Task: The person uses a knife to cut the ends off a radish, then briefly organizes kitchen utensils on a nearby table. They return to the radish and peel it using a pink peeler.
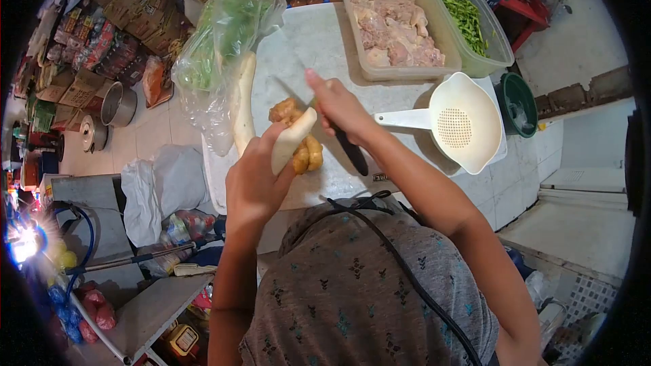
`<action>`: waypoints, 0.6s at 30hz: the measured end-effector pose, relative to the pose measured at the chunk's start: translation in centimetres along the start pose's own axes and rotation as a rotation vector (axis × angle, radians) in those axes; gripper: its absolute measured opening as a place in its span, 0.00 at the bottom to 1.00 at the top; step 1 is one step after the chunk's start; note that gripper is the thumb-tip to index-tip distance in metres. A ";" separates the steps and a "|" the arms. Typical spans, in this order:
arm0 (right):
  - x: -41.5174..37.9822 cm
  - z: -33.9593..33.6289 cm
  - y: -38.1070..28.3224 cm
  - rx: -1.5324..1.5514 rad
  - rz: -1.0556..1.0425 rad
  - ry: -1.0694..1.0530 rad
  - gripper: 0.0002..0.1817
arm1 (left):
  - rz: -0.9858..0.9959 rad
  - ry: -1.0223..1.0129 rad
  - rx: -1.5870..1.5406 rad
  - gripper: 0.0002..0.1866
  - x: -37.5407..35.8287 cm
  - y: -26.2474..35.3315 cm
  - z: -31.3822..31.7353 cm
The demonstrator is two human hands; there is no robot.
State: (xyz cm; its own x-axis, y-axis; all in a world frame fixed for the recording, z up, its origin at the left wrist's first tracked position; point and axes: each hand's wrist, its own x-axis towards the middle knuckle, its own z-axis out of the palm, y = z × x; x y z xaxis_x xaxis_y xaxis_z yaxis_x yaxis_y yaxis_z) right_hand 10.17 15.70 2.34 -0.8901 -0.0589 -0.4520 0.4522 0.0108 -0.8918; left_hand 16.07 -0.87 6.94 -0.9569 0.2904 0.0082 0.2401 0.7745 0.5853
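- The left hand (254, 179) is closed around a white radish piece (293, 139), holding it up off the board (305, 47), cut face tilted toward the right hand.
- The right hand (339, 105) grips a knife (349, 149) by its dark handle, forefinger stretched forward along the spine; the blade runs ahead of that finger and looks to meet the top of the radish piece, though the contact itself is hard to make out.
- My reading: this is trimming or peeling in the air, not chopping on the board. The next stroke calls for a short, shallow cut led away from the left thumb, with the piece turned between strokes.
- Just under the left hand's fingertips lies ginger (305, 152), touching the radish piece from below or nearly so; it crowds any downward cut.
- Ahead of the left hand, a long radish (243, 105) lies along the board's left edge, with a bag of greens (220, 41) resting over its far end.
- Beside the right wrist sits a strainer (464, 122), its handle pointing at the hand; it limits a rightward swing.
- Far ahead of both hands stand a meat tub (397, 24) and a bean tub (475, 27), side by side at the desk's (522, 163) back.
- Open board lies straight ahead of the knuckles, between ginger and tubs; that is the best free room.
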 end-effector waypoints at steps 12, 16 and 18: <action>-1.5 -1.6 1.3 0.172 0.160 -0.279 0.28 | -0.066 0.524 -0.476 0.24 3.8 -0.5 -7.4; -2.3 -1.3 0.2 0.084 -0.014 -0.592 0.24 | 0.028 0.537 -0.795 0.22 6.7 -0.6 -10.1; -2.2 -0.5 0.1 0.083 -0.029 -0.716 0.25 | -0.005 0.465 -0.957 0.22 9.0 -1.8 -10.0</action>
State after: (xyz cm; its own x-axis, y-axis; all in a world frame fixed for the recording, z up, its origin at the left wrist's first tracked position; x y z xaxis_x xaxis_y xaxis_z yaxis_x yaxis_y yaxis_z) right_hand 12.18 16.37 3.25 -0.6586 -0.6981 -0.2810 0.4571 -0.0745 -0.8863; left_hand 5.43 -5.29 14.03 -0.9744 -0.1115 0.1950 0.2013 -0.0482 0.9783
